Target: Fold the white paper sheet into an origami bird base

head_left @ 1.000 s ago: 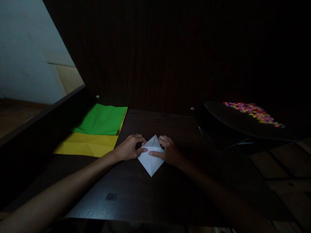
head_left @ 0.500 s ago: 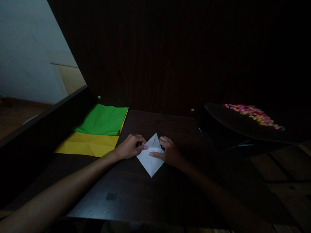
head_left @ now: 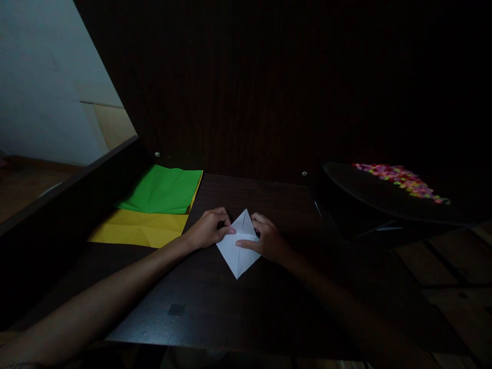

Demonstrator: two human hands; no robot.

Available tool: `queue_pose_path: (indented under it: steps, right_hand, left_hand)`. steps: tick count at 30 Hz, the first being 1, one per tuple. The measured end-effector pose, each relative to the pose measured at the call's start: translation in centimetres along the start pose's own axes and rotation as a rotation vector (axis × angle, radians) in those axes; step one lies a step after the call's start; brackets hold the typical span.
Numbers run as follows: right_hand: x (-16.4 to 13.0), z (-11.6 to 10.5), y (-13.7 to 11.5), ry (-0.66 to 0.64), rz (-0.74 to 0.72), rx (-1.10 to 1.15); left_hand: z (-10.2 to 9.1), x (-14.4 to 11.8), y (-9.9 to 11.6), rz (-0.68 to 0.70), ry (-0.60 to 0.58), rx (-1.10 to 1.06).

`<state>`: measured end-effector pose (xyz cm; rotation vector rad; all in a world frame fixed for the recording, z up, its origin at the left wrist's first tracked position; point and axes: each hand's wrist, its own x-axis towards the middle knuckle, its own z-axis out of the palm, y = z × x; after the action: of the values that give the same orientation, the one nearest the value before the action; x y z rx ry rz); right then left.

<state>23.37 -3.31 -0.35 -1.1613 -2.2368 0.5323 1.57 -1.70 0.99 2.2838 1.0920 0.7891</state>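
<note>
Your left hand (head_left: pixel 207 229) has crept up the folded white paper (head_left: pixel 238 248), fingertips now pinching its top-left edge; your right hand (head_left: pixel 269 241) stays flat, pinning it mid-worktop (head_left: pixel 215 302) — the crease is being sharpened.

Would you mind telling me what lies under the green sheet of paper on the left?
A yellow sheet lies under the green sheet, showing along its near and right edges. The green sheet hides the rest of it, so whether anything else lies beneath cannot be seen.

hidden: white paper (head_left: pixel 238 250) side corners under both hands; blurred: bright bits (head_left: pixel 402 179) (too small to tell)
</note>
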Motion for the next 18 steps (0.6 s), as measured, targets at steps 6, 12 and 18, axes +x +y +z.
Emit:
queue_pose_path:
  steps: [6,12,18]
  right_hand:
    - [0.03,-0.09,0.02,-0.01,0.022,0.022]
    - [-0.1,-0.17,-0.15,0.02,-0.013,0.057]
    - [0.11,-0.77,-0.69,0.22,-0.046,0.173]
  left_hand:
    - [-0.02,0.02,0.1,0.016,0.003,-0.039]
    - [0.42,-0.22,0.35,0.068,0.003,-0.134]
    - [0.67,-0.42,0.83,0.121,0.018,-0.121]
